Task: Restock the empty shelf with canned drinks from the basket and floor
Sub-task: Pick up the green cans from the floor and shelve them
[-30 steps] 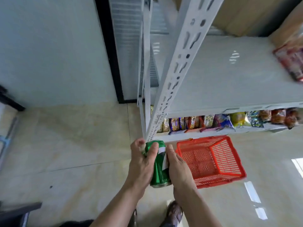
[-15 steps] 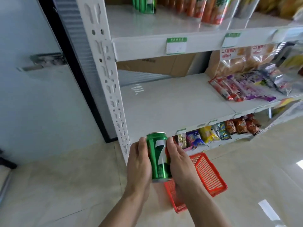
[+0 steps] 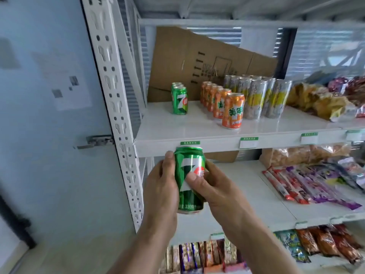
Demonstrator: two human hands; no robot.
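Head view: green can upright just below shelf front edge, w/ left hand & right hand both curled round its sides. Prob full, rigid, slick metal; grip mid-body.

The held can is glossy green metal with bright glints down its side, and the same sheen shows on the green cans, orange cans and silvery cans. The shelf looks like smooth white painted metal, faintly reflective; its upright is punched, matt white metal. The cardboard is dull brown and creased. The snack packs are shiny plastic film.
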